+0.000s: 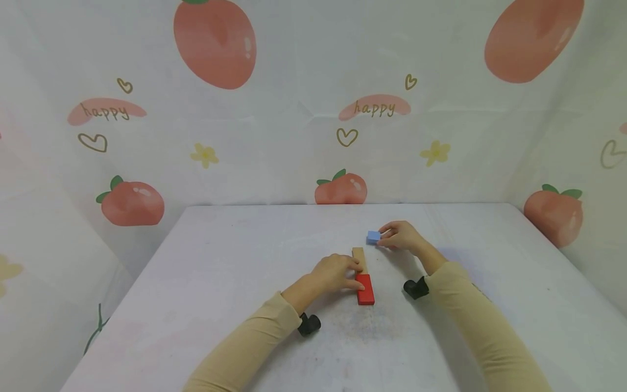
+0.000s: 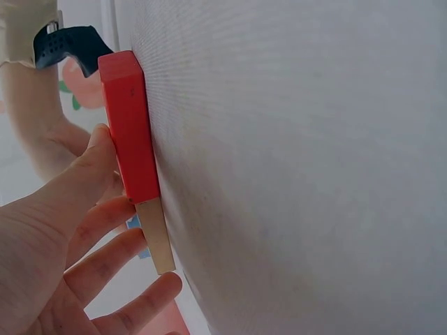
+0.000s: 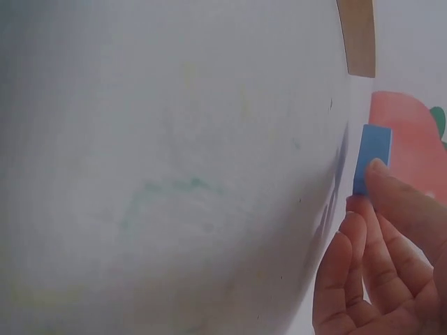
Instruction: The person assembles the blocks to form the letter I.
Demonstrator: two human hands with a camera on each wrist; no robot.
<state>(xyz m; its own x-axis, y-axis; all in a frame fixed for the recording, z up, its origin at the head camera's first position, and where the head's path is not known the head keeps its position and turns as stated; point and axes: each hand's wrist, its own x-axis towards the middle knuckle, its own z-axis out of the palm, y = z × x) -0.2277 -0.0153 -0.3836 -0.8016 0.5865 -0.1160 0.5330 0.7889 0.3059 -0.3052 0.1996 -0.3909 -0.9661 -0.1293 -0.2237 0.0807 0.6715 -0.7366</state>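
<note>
A red block (image 1: 364, 289) lies end to end with a natural wood block (image 1: 359, 258) on the table. My left hand (image 1: 337, 272) is at their left side. In the left wrist view its thumb (image 2: 102, 143) touches the red block, and the other fingers, spread and slightly bent, rest by the seam and along the wood block (image 2: 156, 237). Beyond the wood block, my right hand (image 1: 401, 237) pinches a small blue block (image 1: 373, 237) by its right end. The right wrist view has the thumb on the blue block (image 3: 374, 150) and fingertips below it.
The white table (image 1: 245, 261) ends against a hanging cloth (image 1: 274, 136) printed with fruit. A black wrist mount (image 1: 309, 325) sits under the left cuff, another black mount (image 1: 416, 288) under the right. A green cord (image 1: 98, 326) hangs at the table's left edge.
</note>
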